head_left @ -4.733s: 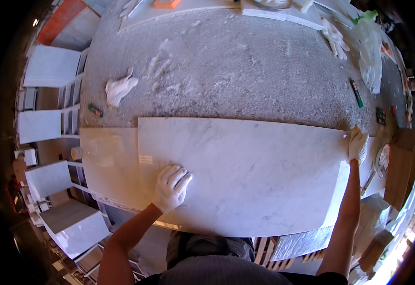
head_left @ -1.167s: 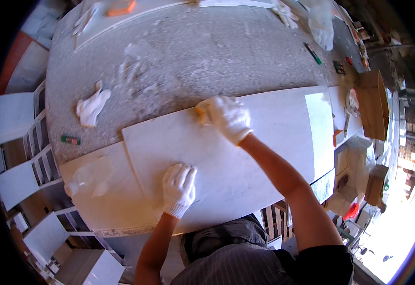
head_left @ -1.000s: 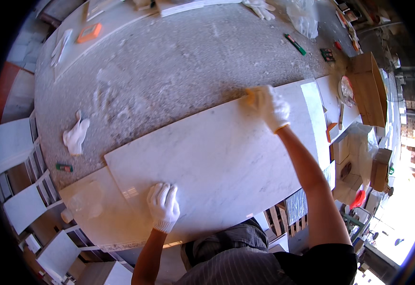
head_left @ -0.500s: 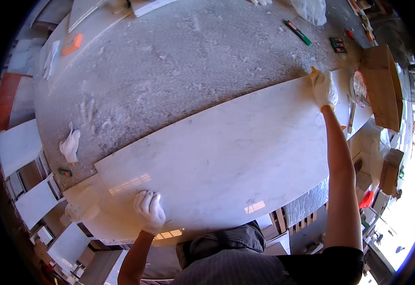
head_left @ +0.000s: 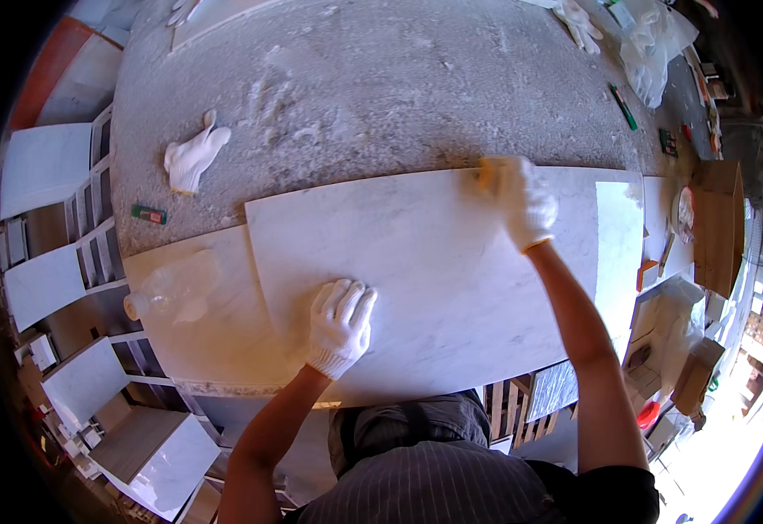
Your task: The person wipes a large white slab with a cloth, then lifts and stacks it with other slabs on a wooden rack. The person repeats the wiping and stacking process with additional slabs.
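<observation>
A pale, grey-veined stone slab [head_left: 434, 262] lies in front of me on the worktable. My left hand [head_left: 341, 323], in a white knit glove, rests on the slab's near left part with fingers stretched forward. At the slab's far edge, my gloved right hand [head_left: 525, 203] is closed round a small yellow-orange piece [head_left: 488, 173]. Motion smears that hand, and most of the piece is hidden under the fingers, so its kind is unclear. Under the slab's left end, a second slab [head_left: 224, 323] sticks out, with a clear plastic bottle [head_left: 172, 293] lying on it.
A loose white glove [head_left: 194, 155] and a small green box [head_left: 149, 214] lie on the dusty grey tabletop [head_left: 355, 96]. Far right are a green marker [head_left: 623, 107], a clear plastic bag [head_left: 652, 52] and another glove [head_left: 579, 24]. A bowl [head_left: 686, 214] stands beside a cardboard box [head_left: 718, 227].
My right hand has moved left along the slab's far edge with the yellow-orange piece. The left hand stays on the slab, its fingers straighter than before. The whole view has shifted.
</observation>
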The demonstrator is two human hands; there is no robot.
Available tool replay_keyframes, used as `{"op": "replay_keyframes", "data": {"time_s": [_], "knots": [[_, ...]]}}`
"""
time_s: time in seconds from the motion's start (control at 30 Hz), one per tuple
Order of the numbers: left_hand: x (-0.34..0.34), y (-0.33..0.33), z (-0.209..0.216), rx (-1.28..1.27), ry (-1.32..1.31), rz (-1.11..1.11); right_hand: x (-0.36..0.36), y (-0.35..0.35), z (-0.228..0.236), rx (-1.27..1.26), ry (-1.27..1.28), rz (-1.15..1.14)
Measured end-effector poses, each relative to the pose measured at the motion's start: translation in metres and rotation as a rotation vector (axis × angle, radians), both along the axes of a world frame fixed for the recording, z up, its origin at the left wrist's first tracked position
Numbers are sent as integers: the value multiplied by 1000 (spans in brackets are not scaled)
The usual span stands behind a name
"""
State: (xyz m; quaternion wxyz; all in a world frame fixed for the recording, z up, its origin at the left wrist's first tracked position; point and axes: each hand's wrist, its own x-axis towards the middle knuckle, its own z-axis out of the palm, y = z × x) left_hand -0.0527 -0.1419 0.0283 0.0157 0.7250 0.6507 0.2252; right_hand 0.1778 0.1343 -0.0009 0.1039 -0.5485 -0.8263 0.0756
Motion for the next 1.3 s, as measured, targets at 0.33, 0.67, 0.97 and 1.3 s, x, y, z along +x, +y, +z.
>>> {"op": "replay_keyframes", "data": {"time_s": [0.33, 0.67, 0.97, 1.3], "knots": [[-10, -15, -11, -55, -87, -22, -276, -122, 34, -205, -113, 512], [-8, -7, -10, -1, -89, -9, -250, -124, 12, -172, 283, 575], [0, -5, -10, -9, 23, -18, 72, 34, -35, 82, -17, -11], [5, -2, -11, 22, 159, -21, 283, 125, -15, 164, -10, -501]]}}
